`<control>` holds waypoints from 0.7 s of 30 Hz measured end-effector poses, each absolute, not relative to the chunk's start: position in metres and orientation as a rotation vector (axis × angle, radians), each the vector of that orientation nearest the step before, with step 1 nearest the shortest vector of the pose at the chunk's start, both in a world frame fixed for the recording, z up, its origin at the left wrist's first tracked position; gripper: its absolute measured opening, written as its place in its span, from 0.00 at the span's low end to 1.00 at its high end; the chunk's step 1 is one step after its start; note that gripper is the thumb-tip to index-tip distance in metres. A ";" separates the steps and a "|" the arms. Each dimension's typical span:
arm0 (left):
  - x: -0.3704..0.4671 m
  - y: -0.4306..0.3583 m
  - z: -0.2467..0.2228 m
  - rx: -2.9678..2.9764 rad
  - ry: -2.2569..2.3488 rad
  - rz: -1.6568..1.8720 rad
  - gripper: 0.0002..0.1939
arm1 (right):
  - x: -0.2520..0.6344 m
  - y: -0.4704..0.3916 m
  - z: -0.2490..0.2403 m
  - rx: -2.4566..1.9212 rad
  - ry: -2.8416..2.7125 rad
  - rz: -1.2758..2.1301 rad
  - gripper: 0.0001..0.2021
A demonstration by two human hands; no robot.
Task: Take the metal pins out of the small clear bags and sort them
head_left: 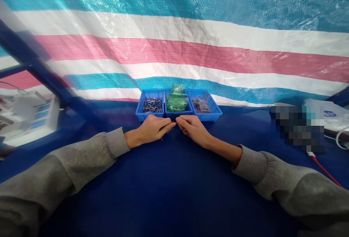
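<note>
Just in front of three blue bins, my left hand [155,128] and my right hand [193,128] meet with fingertips pinched. A thin, small piece [174,122] shows between them, too small to name. Something small and dark peeks out below my left hand. The left bin [139,112] holds many slim metal pieces [153,105] that look like screws or pins. Green plastic bags [176,102] fill the middle bin [178,113]. Small clear plastic bags [200,105] lie in the right bin [211,114].
The bins stand on a dark blue table [174,186] against a striped plastic sheet [174,51]. At the right are a blurred-out dark object [300,128], a red cable [325,169] and a white plastic bag [332,113]. A white box-like item [40,120] is at the left.
</note>
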State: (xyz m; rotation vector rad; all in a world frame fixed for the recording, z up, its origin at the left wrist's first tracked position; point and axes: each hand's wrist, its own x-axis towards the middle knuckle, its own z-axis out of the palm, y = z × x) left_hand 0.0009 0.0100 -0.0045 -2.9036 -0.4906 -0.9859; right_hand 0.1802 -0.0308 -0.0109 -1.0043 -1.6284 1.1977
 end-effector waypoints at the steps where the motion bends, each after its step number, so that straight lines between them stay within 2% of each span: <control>1: 0.001 0.010 -0.004 -2.905 -0.492 -0.987 0.19 | 0.180 -0.031 -0.011 -1.007 -1.627 1.197 0.19; 17: 0.002 0.015 -0.004 -2.940 -0.495 -0.937 0.21 | 0.179 -0.031 -0.010 -1.023 -1.582 1.187 0.18; 21: 0.003 0.010 -0.002 -2.826 -0.473 -1.097 0.18 | 0.181 -0.033 -0.010 -1.021 -1.588 1.094 0.18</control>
